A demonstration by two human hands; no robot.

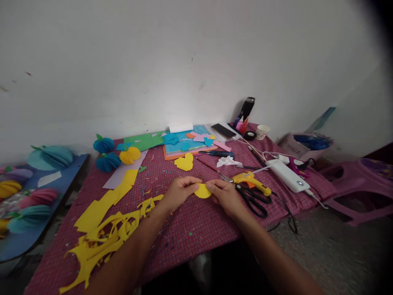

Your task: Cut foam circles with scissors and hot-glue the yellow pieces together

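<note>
A small yellow paper piece, half-round in outline with its curved edge toward me, is held above the near middle of the table. My left hand pinches its left corner between thumb and fingers. At the opposite corner my right hand has the same kind of pinch. Just beyond my hands lies a small pile of yellow paper cut-outs with rounded edges. Close to my right hand rest a yellow glue gun and black-handled scissors.
Yellow paper scraps spread over the left of the checked tablecloth. Blue paper pumpkins stand at the back left. A utility knife, a phone, a white power bank and a paper cup lie farther right.
</note>
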